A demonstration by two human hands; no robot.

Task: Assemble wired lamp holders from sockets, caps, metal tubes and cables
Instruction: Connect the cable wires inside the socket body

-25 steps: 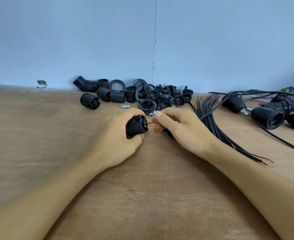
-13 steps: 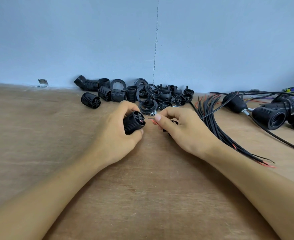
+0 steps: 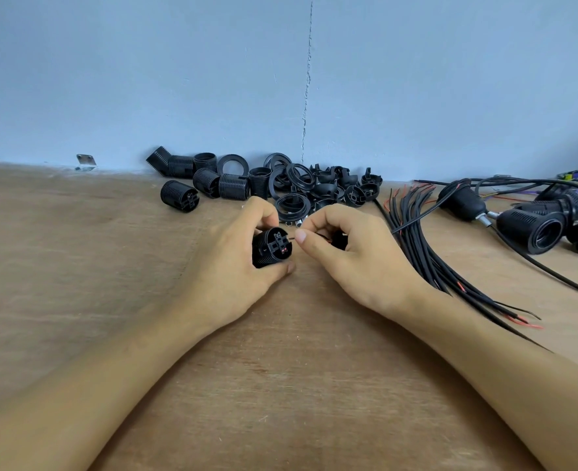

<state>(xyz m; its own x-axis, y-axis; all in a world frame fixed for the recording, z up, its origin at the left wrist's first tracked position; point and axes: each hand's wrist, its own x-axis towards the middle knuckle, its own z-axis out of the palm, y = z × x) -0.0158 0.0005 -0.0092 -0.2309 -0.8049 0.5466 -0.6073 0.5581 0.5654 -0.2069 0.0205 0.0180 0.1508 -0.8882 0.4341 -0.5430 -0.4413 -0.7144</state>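
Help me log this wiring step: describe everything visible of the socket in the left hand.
The socket is a black, plastic-looking cylinder with ribbed sides, gripped on its side by the left hand. Its terminal end faces the right hand, showing square slots and a red spot. A thin wire pinched by that hand reaches this end.

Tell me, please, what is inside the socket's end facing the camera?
The socket in the left hand shows square slots and two small red spots in its end; anything deeper is hidden.
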